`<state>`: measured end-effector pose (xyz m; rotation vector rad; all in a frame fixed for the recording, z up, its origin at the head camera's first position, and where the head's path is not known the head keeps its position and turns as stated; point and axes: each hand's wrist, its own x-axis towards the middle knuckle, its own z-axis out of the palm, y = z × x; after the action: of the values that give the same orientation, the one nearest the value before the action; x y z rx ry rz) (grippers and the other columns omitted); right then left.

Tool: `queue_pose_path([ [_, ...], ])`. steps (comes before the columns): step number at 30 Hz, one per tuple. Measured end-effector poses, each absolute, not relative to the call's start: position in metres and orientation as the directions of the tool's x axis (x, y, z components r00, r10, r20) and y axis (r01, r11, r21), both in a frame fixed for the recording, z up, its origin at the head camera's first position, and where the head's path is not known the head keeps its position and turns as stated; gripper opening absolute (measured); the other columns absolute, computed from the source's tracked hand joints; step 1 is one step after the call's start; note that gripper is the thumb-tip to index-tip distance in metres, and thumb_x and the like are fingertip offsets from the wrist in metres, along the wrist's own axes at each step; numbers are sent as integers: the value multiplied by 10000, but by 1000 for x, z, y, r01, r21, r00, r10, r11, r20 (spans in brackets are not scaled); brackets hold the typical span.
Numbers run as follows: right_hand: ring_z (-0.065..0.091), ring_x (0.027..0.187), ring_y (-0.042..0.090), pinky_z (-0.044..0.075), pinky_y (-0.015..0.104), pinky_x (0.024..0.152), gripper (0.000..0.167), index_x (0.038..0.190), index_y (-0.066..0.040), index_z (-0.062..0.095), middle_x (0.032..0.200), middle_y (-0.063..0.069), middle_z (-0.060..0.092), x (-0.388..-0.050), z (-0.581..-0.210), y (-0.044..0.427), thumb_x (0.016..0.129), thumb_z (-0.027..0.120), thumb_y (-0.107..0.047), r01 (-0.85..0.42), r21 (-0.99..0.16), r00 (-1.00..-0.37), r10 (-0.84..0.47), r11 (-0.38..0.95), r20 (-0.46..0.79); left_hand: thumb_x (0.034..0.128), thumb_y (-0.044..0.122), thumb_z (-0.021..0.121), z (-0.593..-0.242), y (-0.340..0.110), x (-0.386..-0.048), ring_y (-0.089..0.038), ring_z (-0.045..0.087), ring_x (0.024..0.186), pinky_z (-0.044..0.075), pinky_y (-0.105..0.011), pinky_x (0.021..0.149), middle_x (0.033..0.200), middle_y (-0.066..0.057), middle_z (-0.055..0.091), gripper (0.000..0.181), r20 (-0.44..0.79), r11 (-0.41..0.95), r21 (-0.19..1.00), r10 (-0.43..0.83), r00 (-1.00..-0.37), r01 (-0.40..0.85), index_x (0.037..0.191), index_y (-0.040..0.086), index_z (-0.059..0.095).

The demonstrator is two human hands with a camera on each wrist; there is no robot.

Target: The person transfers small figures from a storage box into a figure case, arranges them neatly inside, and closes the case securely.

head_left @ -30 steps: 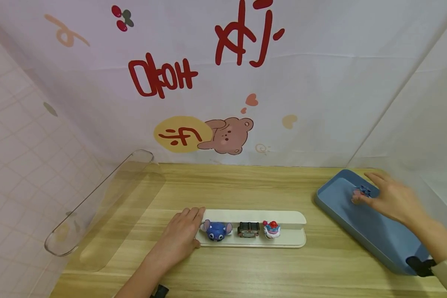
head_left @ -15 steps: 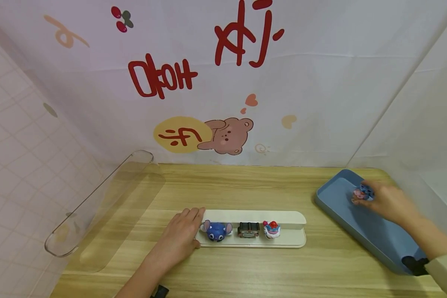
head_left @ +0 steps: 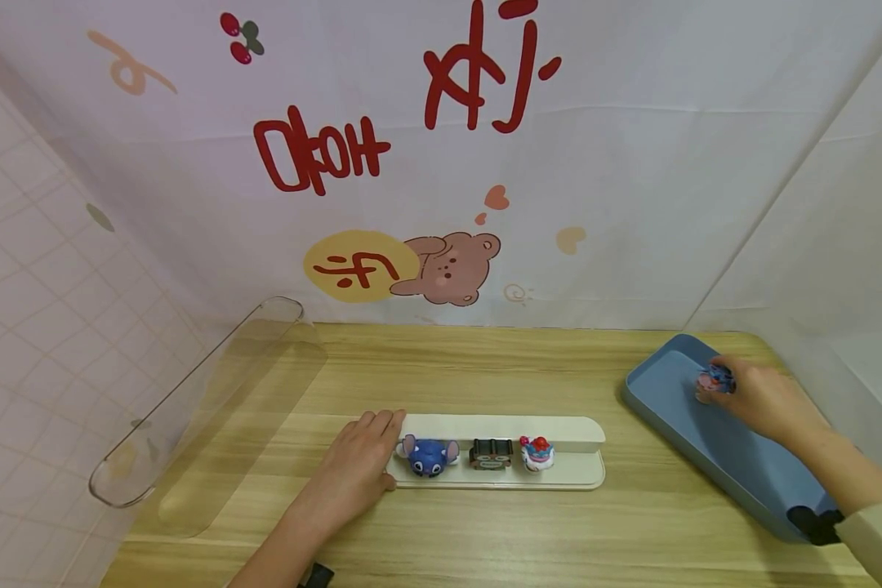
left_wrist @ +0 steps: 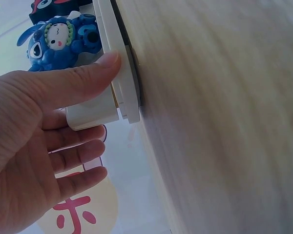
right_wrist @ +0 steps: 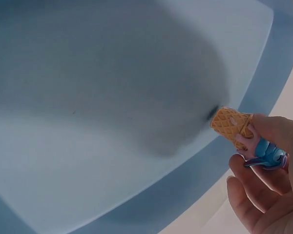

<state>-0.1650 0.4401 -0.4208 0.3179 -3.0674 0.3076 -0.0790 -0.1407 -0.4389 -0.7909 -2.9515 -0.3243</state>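
"Right hand (head_left: 768,398) has closed in since a second ago: thumb and fingers stood apart around the cone figurine (head_left: 713,380) then, and now I see them pinching it. Where do you have it?"

"Right side of my head view, inside the upper end of the blue tray (head_left: 672,425). On my right wrist feed it sits at the lower right, waffle base outward, thumb against it. I cannot tell whether that base touches the tray floor."

"And the left hand (head_left: 363,453)?"

"Same spot as before, lower middle of the frame, holding the left end of the white holder (head_left: 581,467). From the left wrist I see the thumb pressed over its edge."

"What stands on it?"

"Three figurines in a row. Leftmost, just beside the hand, the blue eared figurine (head_left: 428,457); then the brown-and-black figurine (head_left: 491,454); then the red-topped figurine (head_left: 537,456)."

"Anything else on the table (head_left: 470,535)?"

"I have a long clear case (head_left: 228,425) slanting across the lower left."
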Motion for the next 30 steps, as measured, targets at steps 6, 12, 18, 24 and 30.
queue_pose_path([
  [6,649,925,592,516,658,702,519,1239,158,591,1105,407,655,-161,-418,437,924,810,-191,-243,-223,-968,-222,944,116,659,130,1001,-438,-141,-78,-318,591,1180,516,-495,1001,1325,-168,624,934,124,845,180,489,-864,504,1445,-77,541],
  [12,687,852,480,540,598,674,469,1204,135,615,1016,314,697,-155,-414,433,895,835,-142,-298,-252,-946,-249,921,207,659,129,1000,-438,-141,-78,-316,589,1177,519,-494,995,1326,-166,625,929,124,844,179,491,-862,506,1444,-71,543],
  [18,696,759,354,524,347,580,471,1188,110,630,952,229,720,-149,-408,430,809,865,-42,-341,-243,-914,-260,908,311,661,142,1003,-438,-141,-78,-320,588,1182,518,-496,1000,1330,-169,623,933,118,845,176,491,-863,505,1443,-73,542],
  [24,696,757,293,512,280,567,527,1220,80,635,993,224,724,-141,-400,427,763,886,5,-370,-233,-894,-275,899,354,665,136,1002,-437,-141,-78,-321,587,1184,521,-494,995,1336,-171,622,930,116,846,178,489,-864,503,1446,-73,541],
  [30,679,747,102,480,251,512,572,1246,43,629,970,206,734,-134,-394,425,742,899,31,-370,-261,-892,-262,892,369,671,138,1000,-439,-141,-79,-316,586,1193,518,-495,1002,1347,-166,619,928,112,846,181,488,-865,501,1453,-63,541],
])
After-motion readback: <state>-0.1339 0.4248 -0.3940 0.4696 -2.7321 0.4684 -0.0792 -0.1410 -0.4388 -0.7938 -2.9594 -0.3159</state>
